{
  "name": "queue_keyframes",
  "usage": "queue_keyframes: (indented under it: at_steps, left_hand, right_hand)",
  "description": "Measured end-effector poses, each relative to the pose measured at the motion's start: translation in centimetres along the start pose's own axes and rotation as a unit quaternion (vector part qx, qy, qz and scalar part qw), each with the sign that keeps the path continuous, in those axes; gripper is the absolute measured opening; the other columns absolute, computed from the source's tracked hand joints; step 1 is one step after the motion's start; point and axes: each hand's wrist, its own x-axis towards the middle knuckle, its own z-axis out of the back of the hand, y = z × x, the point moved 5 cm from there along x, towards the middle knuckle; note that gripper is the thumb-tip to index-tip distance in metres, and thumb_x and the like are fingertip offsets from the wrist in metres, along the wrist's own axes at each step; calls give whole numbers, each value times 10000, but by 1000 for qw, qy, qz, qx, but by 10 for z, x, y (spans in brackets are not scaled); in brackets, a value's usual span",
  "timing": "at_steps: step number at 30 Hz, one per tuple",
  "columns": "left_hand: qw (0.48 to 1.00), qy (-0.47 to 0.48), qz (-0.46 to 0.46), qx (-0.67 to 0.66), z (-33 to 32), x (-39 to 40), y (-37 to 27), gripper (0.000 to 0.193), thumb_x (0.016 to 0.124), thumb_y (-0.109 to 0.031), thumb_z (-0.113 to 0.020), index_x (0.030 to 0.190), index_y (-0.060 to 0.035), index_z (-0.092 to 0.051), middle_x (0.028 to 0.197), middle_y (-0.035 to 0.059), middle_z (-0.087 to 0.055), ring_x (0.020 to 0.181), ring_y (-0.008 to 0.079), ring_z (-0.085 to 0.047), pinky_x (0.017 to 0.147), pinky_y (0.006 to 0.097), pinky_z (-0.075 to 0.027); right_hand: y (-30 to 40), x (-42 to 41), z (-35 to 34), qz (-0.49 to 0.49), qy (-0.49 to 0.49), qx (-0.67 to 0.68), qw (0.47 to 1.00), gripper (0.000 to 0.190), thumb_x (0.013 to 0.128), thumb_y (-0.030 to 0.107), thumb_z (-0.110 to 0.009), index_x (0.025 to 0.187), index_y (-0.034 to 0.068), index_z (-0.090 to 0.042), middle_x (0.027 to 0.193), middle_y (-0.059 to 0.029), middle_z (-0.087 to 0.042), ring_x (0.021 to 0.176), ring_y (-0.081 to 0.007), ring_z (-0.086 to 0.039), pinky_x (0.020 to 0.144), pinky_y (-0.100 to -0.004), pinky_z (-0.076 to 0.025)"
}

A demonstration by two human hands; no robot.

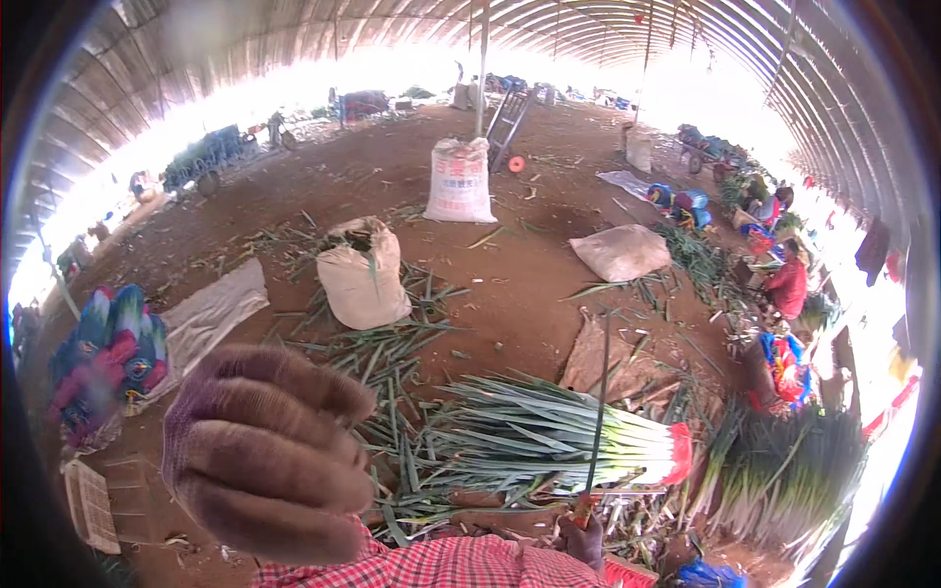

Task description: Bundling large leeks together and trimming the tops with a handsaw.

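Note:
My left hand point(268, 452), in a brown-stained glove, is raised large and close to the camera with its fingers curled; whether anything is inside it is hidden. Low at the centre right, my right hand point(582, 540) is closed around the handle of a long thin blade point(601, 411), which points upward. Behind the blade lies a bundle of green onions point(544, 434), its white ends wrapped in red at the right and its green leaves spread to the left.
More green onions point(786, 470) stand at the right. Cut leaves point(401, 367) litter the dirt floor around an open sack point(364, 275). Farther off are a full white sack point(461, 180), a hand truck point(507, 125) and a lying sack point(621, 252). A person in red point(788, 283) sits at the right.

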Motion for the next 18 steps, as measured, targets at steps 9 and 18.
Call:
queue_keyframes:
  at_steps: [9, 18]
  left_hand:
    - [980, 164, 74, 83, 2, -7, 18, 487, 910, -265, -556, 1364, -191, -396, 1304, 181, -465, 1171, 353, -462, 951, 603, -351]
    - [872, -245, 386, 177, -49, -100, 131, 207, 887, -95, -527, 1052, -1, -610, 857, 60, -612, 734, 111, -554, 751, 274, -485]
  right_hand:
    - [8, -37, 15, -63, -97, 1, 993, 238, 792, 157, -661, 978, 31, -581, 696, 32, -540, 582, -64, -491, 514, -235, -408]
    - [48, 18, 60, 33, -48, -38, 998, 268, 790, 47, -655, 1044, 28, -571, 827, 11, -580, 667, -76, -532, 560, -249, -454]
